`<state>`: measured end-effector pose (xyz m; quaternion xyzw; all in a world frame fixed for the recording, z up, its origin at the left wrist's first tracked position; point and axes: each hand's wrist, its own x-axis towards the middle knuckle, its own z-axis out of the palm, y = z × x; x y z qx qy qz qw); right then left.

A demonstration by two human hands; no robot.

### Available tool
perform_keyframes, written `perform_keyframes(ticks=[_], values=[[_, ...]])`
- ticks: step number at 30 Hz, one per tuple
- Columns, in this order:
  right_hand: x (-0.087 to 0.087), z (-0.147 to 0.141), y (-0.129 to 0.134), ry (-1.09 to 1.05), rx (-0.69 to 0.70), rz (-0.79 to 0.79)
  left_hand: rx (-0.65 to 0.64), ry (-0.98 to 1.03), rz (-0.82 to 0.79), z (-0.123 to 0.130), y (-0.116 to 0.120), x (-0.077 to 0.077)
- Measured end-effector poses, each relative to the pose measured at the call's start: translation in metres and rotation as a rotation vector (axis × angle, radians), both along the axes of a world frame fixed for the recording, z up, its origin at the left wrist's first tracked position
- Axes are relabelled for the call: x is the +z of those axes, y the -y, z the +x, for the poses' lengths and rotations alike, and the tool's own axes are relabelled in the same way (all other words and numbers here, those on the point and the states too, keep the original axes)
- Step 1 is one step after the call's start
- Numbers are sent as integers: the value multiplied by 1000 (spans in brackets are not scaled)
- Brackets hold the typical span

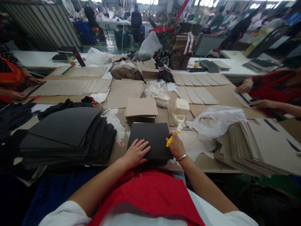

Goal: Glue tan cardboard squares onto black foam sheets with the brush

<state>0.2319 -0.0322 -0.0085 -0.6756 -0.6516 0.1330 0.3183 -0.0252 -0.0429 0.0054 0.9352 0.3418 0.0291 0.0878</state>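
Observation:
In front of me lies a stack of black sheets [151, 133]. My left hand [138, 153] rests flat on the top sheet, fingers spread. A paint brush with a yellow handle [169, 140] is gripped in my right hand [176, 146], at the right edge of that stack, its bristles pointing away from me. Just beyond the brush stands a cream plastic jug [180, 108], cut open on the near side. Behind the black sheets sits a pile of tan cardboard sheets [141, 108].
A tall pile of black curved panels [68, 131] stands at the left. To the right are a clear plastic bag [218, 121] and a leaning stack of grey-tan boards [254, 147]. Co-workers' hands [244, 86] work at the right and left table ends.

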Motion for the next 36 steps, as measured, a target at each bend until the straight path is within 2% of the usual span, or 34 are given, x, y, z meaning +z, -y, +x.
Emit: perform_keyframes(ticks=[3, 6, 8, 10, 12, 14, 16, 18, 22, 26, 29, 33, 36], values=[[-2, -2, -3, 75, 18, 6, -8, 12, -27, -1, -4, 0], [3, -3, -6, 235, 33, -70, -14, 9, -32, -3, -6, 1], [13, -1, -9, 344, 17, -119, -10, -7, -21, -1, -5, 2], [29, 2, -12, 375, -20, -99, 4, -31, 8, 5, -2, 3], [50, 3, -16, 278, -33, -20, 19, -51, 38, 12, 4, 4], [69, -3, -22, 28, 12, 34, 32, -61, 57, 20, 10, 5], [83, -19, -28, -290, 118, -27, 31, -64, 63, 27, 14, 4], [88, -43, -34, -522, 234, -182, 27, -61, 63, 31, 17, 3], [77, -90, -40, -624, 425, -437, 31, -33, 58, 35, 19, -5], [60, -110, -47, -562, 533, -538, 30, -30, 80, 36, 21, -10], [51, -109, -65, -526, 505, -472, 16, -30, 114, 36, 21, -10], [43, -98, -93, -504, 372, -309, 6, -24, 148, 36, 19, -11], [43, -79, -102, -398, 265, -230, 1, -24, 158, 35, 17, -12]])
